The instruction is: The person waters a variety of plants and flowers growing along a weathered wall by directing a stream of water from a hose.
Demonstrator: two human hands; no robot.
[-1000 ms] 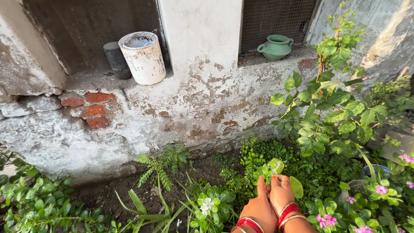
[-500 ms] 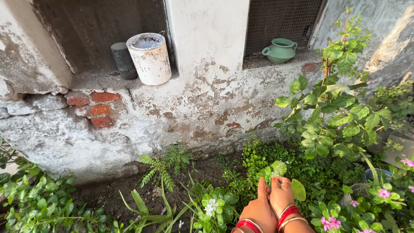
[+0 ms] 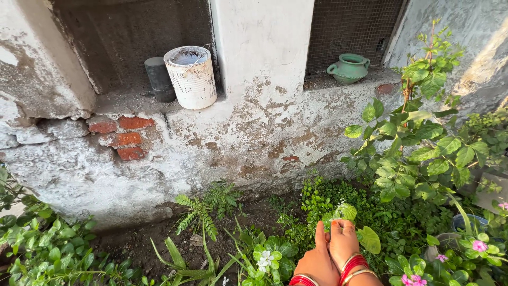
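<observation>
- Green sprig (image 3: 343, 213) of small leaves stood at my fingertips, low in the garden bed below the wall.
- My left hand (image 3: 317, 259) and right hand (image 3: 344, 242) pressed side by side, fingers pinched on the sprig; red bangles (image 3: 353, 263) on both wrists.
- White periwinkle flower (image 3: 265, 259) just left of the hands; pink ones at lower right.
- Peeling plaster wall (image 3: 254, 132) with bare brick; white paint tin (image 3: 191, 77) and green clay pot (image 3: 349, 68) on the ledge, well apart.

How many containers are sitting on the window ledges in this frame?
3: a white paint-stained can and a dark cylinder touching it on its left, both on the left ledge, and a green clay pot on the right ledge.
</observation>
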